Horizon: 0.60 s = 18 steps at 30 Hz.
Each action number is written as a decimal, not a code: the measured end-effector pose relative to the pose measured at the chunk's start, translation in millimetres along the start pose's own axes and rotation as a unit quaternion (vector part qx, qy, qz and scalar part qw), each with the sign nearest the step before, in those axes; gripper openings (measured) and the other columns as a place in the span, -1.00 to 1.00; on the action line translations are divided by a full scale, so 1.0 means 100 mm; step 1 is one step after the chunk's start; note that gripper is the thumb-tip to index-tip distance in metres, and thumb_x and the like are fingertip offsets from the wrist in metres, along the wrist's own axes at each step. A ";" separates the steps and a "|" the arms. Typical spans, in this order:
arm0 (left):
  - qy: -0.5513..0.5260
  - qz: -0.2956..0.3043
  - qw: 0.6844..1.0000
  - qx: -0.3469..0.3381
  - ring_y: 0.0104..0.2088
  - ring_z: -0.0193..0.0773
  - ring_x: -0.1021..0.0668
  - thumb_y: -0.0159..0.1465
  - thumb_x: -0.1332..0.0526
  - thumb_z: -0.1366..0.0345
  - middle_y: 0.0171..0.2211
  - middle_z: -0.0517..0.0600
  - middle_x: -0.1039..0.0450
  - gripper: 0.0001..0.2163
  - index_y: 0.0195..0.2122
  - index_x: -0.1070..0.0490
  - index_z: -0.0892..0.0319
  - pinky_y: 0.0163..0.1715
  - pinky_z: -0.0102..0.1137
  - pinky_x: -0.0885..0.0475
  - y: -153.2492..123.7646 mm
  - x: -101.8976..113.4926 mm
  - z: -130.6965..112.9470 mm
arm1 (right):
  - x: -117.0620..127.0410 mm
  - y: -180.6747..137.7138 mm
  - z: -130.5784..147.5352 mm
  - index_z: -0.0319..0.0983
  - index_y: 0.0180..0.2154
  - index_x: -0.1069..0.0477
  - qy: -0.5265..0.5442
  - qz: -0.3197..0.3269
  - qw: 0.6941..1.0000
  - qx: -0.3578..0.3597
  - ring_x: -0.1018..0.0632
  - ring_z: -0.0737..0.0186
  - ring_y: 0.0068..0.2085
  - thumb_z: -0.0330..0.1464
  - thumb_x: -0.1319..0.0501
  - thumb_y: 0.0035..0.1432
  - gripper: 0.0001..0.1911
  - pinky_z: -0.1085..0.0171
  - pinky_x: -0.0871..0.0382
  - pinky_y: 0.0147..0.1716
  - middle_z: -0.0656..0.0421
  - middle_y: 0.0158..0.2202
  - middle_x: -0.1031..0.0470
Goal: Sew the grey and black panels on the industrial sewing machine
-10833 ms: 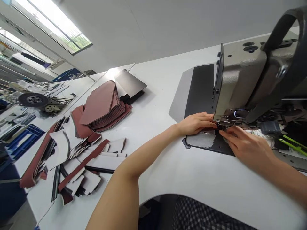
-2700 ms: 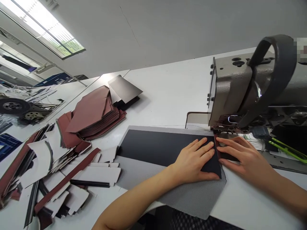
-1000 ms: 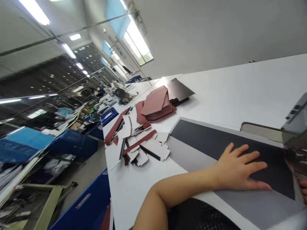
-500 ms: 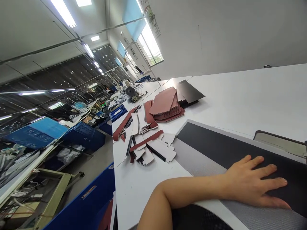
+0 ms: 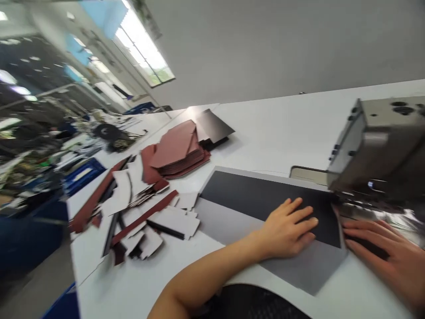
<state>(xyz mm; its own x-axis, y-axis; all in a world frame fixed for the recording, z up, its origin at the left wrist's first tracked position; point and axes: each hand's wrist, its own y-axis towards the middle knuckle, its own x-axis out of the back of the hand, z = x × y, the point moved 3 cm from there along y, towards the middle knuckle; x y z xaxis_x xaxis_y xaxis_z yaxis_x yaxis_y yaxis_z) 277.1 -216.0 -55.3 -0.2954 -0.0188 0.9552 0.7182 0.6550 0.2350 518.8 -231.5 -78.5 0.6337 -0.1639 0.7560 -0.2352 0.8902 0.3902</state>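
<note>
A large grey sheet with a black panel [image 5: 252,199] on top lies flat on the white table [image 5: 275,128], reaching under the sewing machine head [image 5: 378,150]. My left hand [image 5: 288,228] rests flat on the black panel, fingers spread. My right hand [image 5: 392,257] lies flat at the panel's right edge, just below the machine's foot, fingers stretched out over a dark strip. The whole picture is smeared by motion.
A stack of maroon cut pieces [image 5: 175,150] with a dark sheet [image 5: 212,126] behind it lies at the back left. Loose maroon, white and black strips [image 5: 142,217] are scattered at the table's left edge. Blue crates [image 5: 83,175] and other work tables stand beyond.
The view has swung back right, so the sewing machine and my right hand show again. My left hand stays flat on the black panel.
</note>
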 end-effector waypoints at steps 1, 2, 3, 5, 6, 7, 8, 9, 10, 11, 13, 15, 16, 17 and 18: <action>-0.013 0.007 1.000 -0.008 0.35 0.00 -0.30 0.45 -0.07 0.18 0.25 0.03 -0.39 -0.66 0.14 -0.47 0.12 0.32 -0.06 -0.27 0.00 0.01 0.00 | 0.01 0.00 0.01 0.09 -0.26 -0.60 -0.003 0.014 1.000 0.008 -0.60 0.07 -0.13 0.10 -0.08 0.30 -0.60 0.04 -0.56 -0.18 0.30 -0.14 -0.60; -0.024 0.013 0.999 -0.018 0.36 0.00 -0.28 0.45 -0.06 0.22 0.26 0.02 -0.38 -0.67 0.15 -0.46 0.11 0.32 -0.05 -0.27 0.01 0.02 0.01 | 0.02 0.00 0.04 0.08 -0.25 -0.59 -0.003 0.016 1.000 0.018 -0.59 0.07 -0.12 0.05 -0.08 0.34 -0.63 0.02 -0.54 -0.14 0.30 -0.13 -0.60; -0.034 0.019 0.999 -0.028 0.37 -0.01 -0.27 0.45 -0.05 0.25 0.26 0.00 -0.38 -0.67 0.16 -0.45 0.11 0.33 -0.05 -0.26 0.01 0.02 0.01 | 0.02 0.01 0.06 0.06 -0.24 -0.59 -0.002 0.018 0.999 0.029 -0.58 0.08 -0.12 0.00 -0.09 0.36 -0.65 0.01 -0.52 -0.12 0.30 -0.14 -0.60; -0.048 0.029 0.998 -0.041 0.37 -0.03 -0.26 0.46 -0.02 0.29 0.27 -0.04 -0.38 -0.67 0.16 -0.44 0.10 0.34 -0.04 -0.24 0.03 0.02 0.00 | 0.02 0.03 0.12 0.01 -0.24 -0.58 0.001 0.007 0.999 0.044 -0.56 0.11 -0.13 -0.09 -0.11 0.38 -0.70 0.02 -0.50 -0.10 0.27 -0.14 -0.59; -0.052 0.034 0.997 -0.044 0.38 -0.03 -0.25 0.46 -0.01 0.30 0.27 -0.06 -0.37 -0.67 0.17 -0.43 0.09 0.34 -0.04 -0.24 0.04 0.02 0.00 | 0.02 0.04 0.14 -0.01 -0.22 -0.58 0.002 0.003 0.998 0.055 -0.55 0.13 -0.13 -0.14 -0.13 0.39 -0.73 0.04 -0.49 -0.09 0.26 -0.12 -0.59; -0.054 0.040 0.997 -0.046 0.38 -0.03 -0.24 0.47 -0.01 0.31 0.28 -0.08 -0.36 -0.66 0.18 -0.42 0.08 0.35 -0.03 -0.23 0.05 0.02 0.00 | 0.01 0.04 0.16 -0.04 -0.20 -0.58 0.002 0.000 0.998 0.067 -0.54 0.14 -0.12 -0.19 -0.14 0.39 -0.76 0.06 -0.49 -0.08 0.25 -0.09 -0.58; -0.054 0.048 0.996 -0.051 0.39 -0.03 -0.22 0.47 0.00 0.32 0.29 -0.09 -0.34 -0.65 0.20 -0.41 0.07 0.35 -0.03 -0.22 0.06 0.02 0.00 | 0.01 0.05 0.18 -0.07 -0.18 -0.58 0.002 -0.002 0.997 0.081 -0.53 0.15 -0.10 -0.24 -0.15 0.38 -0.79 0.07 -0.48 -0.07 0.23 -0.04 -0.57; -0.054 0.056 0.995 -0.057 0.40 -0.02 -0.21 0.47 0.00 0.32 0.30 -0.10 -0.32 -0.65 0.21 -0.39 0.07 0.35 -0.03 -0.22 0.07 0.02 0.00 | 0.01 0.05 0.19 -0.10 -0.16 -0.57 0.001 -0.003 0.995 0.095 -0.52 0.15 -0.09 -0.28 -0.16 0.38 -0.80 0.08 -0.48 -0.06 0.22 0.00 -0.56; -0.053 0.063 0.995 -0.062 0.40 -0.01 -0.19 0.47 0.00 0.32 0.31 -0.11 -0.31 -0.64 0.22 -0.38 0.06 0.36 -0.03 -0.22 0.07 0.02 0.01 | 0.01 0.06 0.19 -0.13 -0.15 -0.56 0.000 -0.001 0.994 0.108 -0.52 0.16 -0.08 -0.31 -0.16 0.38 -0.81 0.09 -0.49 -0.06 0.21 0.03 -0.55; -0.051 0.069 0.994 -0.067 0.41 -0.01 -0.18 0.47 0.00 0.31 0.32 -0.11 -0.29 -0.64 0.23 -0.37 0.06 0.36 -0.03 -0.21 0.08 0.03 0.01 | 0.01 0.06 0.19 -0.14 -0.14 -0.56 -0.002 0.003 0.993 0.116 -0.51 0.16 -0.08 -0.32 -0.16 0.38 -0.81 0.11 -0.50 -0.06 0.21 0.05 -0.54; -0.047 0.077 0.993 -0.074 0.41 0.00 -0.17 0.47 -0.01 0.27 0.34 -0.11 -0.27 -0.64 0.25 -0.35 0.06 0.36 -0.03 -0.21 0.08 0.04 0.01 | 0.02 0.07 0.17 -0.14 -0.12 -0.55 -0.004 0.014 0.992 0.126 -0.51 0.15 -0.03 -0.32 -0.16 0.38 -0.81 0.13 -0.51 -0.05 0.23 0.05 -0.55; -0.045 0.081 0.993 -0.077 0.41 0.01 -0.17 0.47 -0.01 0.26 0.34 -0.11 -0.26 -0.63 0.25 -0.33 0.04 0.35 -0.02 -0.22 0.09 0.04 0.01 | 0.02 0.07 0.15 -0.11 -0.10 -0.55 -0.003 0.023 0.991 0.134 -0.49 0.14 0.05 -0.30 -0.17 0.38 -0.81 0.14 -0.52 -0.01 0.25 0.05 -0.55; -0.044 0.082 0.993 -0.077 0.41 0.01 -0.18 0.47 -0.01 0.27 0.34 -0.12 -0.26 -0.63 0.25 -0.33 0.04 0.35 -0.01 -0.23 0.09 0.05 0.01 | 0.02 0.07 0.14 -0.11 -0.09 -0.55 -0.002 0.027 0.990 0.138 -0.49 0.14 0.09 -0.31 -0.16 0.38 -0.80 0.14 -0.52 0.01 0.25 0.06 -0.54; -0.043 0.081 0.993 -0.077 0.40 0.01 -0.18 0.47 0.00 0.28 0.34 -0.13 -0.26 -0.64 0.25 -0.34 0.04 0.34 -0.02 -0.23 0.09 0.05 0.01 | 0.02 0.07 0.14 -0.11 -0.08 -0.55 -0.002 0.030 0.989 0.142 -0.49 0.14 0.10 -0.32 -0.15 0.39 -0.79 0.14 -0.52 0.02 0.23 0.08 -0.53; -0.043 0.080 0.993 -0.078 0.40 0.00 -0.19 0.47 0.00 0.29 0.34 -0.13 -0.27 -0.64 0.24 -0.34 0.05 0.35 -0.02 -0.23 0.09 0.05 0.01 | 0.02 0.07 0.14 -0.13 -0.08 -0.55 -0.003 0.033 0.989 0.145 -0.49 0.15 0.11 -0.34 -0.13 0.40 -0.78 0.15 -0.52 0.03 0.21 0.09 -0.52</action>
<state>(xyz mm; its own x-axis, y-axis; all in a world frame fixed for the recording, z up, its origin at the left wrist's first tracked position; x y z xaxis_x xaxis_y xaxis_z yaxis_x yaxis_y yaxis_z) 281.9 -209.6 -48.9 -0.2178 0.1449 0.9652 0.8474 0.5188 0.1133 507.9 -231.5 -66.1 0.6066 -0.1131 0.7869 -0.4767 0.7403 0.4740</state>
